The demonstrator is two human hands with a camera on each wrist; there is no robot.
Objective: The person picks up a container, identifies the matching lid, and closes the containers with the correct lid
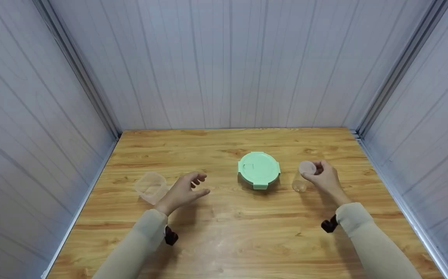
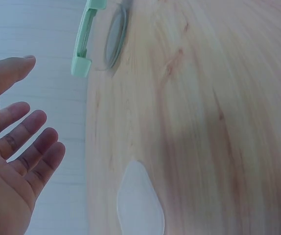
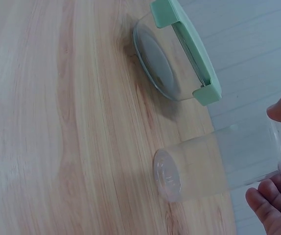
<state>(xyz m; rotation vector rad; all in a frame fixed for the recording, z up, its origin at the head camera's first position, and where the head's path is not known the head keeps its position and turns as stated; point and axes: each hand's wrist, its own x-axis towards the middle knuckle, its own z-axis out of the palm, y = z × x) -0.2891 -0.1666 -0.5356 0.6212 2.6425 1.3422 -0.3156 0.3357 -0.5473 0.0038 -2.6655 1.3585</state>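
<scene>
On the right of the table, my right hand (image 1: 325, 179) grips the rim of a tall clear plastic container (image 3: 204, 164) between thumb and fingers. Its whitish round lid (image 1: 307, 167) sits at the top, and its base is on or just above the wood. Left of it is a round glass food container with a mint-green clip lid (image 1: 259, 169). My left hand (image 1: 183, 192) hovers over the table, fingers loosely bent and holding nothing. Beside that hand's wrist lies a translucent, squarish plastic container (image 1: 151, 186), partly hidden by the hand.
A wooden tabletop (image 1: 231, 232) spreads under everything. Pale panel walls (image 1: 208, 66) close it in at the back and on both sides. Dark wrist cameras sit under both sleeves.
</scene>
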